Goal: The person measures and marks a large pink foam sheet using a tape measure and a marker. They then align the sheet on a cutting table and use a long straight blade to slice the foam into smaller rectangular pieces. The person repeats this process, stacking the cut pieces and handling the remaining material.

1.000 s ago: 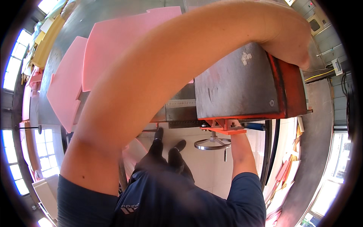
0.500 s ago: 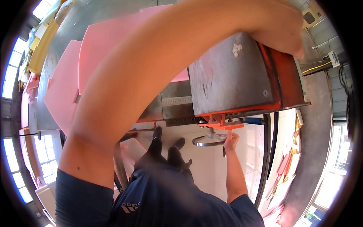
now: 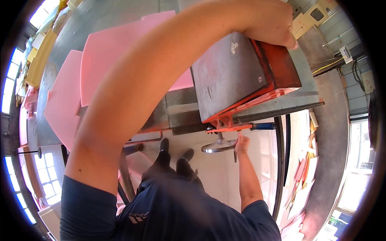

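My left arm stretches across the top of a grey metal block with red edges. My left hand curls over the block's far edge, its fingertips partly hidden. The block's right side stands off from the toothed rail, and a gap shows beneath or beside it. Along the table's near edge, an orange bracket joins the block, with a chrome handwheel under it. Just below the bracket, my right hand is closed at the wheel's right side, on a dark handle that sticks out below it.
Pink foam sheets lie on the grey metal table, left of the block. A ruler strip runs along the near edge. Dark upright bars and stacked offcuts stand at the right. Yellow pieces are piled far left.
The block's right side has moved away from the rail, leaving a wider gap, and my left hand has shifted left with it. My right hand stays by the handwheel. The view has shifted slightly.
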`<state>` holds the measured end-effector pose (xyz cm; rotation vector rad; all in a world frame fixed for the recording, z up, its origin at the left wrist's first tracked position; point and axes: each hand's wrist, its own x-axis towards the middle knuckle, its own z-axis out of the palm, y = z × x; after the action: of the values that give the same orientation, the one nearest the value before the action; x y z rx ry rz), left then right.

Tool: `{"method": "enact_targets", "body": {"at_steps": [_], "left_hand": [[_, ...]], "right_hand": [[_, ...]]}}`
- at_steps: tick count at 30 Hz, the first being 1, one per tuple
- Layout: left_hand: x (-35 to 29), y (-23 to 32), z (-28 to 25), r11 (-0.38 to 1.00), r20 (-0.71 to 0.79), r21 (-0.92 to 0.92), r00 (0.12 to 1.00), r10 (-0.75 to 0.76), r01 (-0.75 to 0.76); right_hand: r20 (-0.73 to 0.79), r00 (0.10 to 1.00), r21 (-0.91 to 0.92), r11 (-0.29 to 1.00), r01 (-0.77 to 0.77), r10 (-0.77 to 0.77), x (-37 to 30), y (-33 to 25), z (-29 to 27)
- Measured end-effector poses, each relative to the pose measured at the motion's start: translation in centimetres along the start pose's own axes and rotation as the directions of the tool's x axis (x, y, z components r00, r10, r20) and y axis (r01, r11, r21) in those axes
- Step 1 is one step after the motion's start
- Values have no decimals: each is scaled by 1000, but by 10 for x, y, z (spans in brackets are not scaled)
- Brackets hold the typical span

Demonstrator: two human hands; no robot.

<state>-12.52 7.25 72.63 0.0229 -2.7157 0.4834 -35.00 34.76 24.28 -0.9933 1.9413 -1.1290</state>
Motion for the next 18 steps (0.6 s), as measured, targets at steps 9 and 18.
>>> {"method": "enact_targets", "body": {"at_steps": [9, 18], "left_hand": [[-7, 9, -1, 863, 25, -398, 945, -327, 310], [-10, 15, -28, 734, 177, -528, 900, -397, 427]], "right_hand": [[-42, 999, -49, 998, 31, -33, -3, 12, 4], [-81, 995, -123, 991, 50, -60, -6, -1, 6]]}}
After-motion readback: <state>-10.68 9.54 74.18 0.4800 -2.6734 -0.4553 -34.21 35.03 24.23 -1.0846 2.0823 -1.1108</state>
